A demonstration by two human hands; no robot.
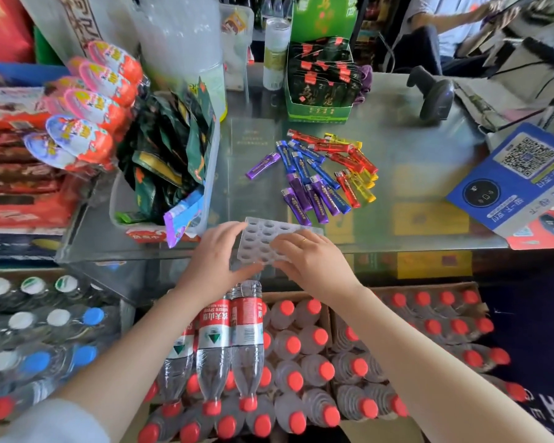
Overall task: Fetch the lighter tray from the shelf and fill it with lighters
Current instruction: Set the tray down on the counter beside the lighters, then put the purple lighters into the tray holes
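A clear plastic lighter tray (263,239) with rows of round empty sockets lies at the near edge of the glass counter. My left hand (218,254) grips its left side, thumb under the near edge. My right hand (311,260) grips its right side, fingers curled over the top. Beyond the tray a loose pile of lighters (320,174) lies flat on the counter: purple and blue ones on the left, red and yellow ones on the right.
A clear bin of snack packets (173,161) stands left of the tray. A green display box (320,84), a barcode scanner (435,94) and a blue QR sign (515,177) stand further back and right. Water bottles (237,346) fill boxes below the glass counter (429,174).
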